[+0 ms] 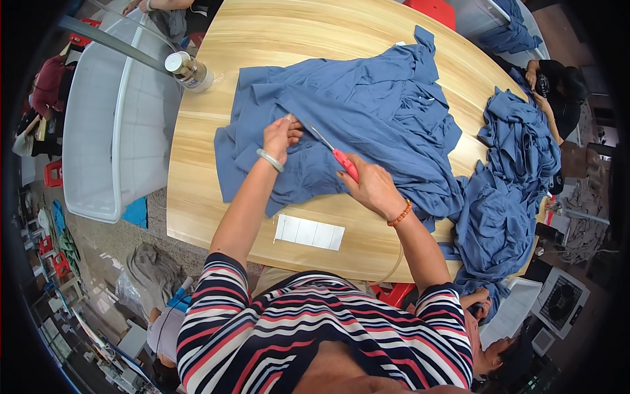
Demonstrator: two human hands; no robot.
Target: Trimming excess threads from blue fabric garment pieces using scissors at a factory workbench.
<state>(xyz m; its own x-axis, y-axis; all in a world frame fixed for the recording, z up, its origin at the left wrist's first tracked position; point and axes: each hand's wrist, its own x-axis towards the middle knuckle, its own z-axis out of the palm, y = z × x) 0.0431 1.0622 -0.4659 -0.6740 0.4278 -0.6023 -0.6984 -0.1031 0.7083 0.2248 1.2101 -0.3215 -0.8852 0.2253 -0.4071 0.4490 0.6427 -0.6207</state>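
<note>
Striped sleeves lead in: right hand (pixel 374 187) grips scissors (pixel 331 150), left hand (pixel 281 136) pinches blue cloth (pixel 367 111); blades sit near fingers, nick risk.

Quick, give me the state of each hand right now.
Left hand: closed, pinching the blue garment.
Right hand: closed on the red-handled scissors, blades at the cloth.

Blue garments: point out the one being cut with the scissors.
The blue garment spread flat mid-table, pinched by the left hand; the heaped blue pile at the right edge lies untouched.
</note>
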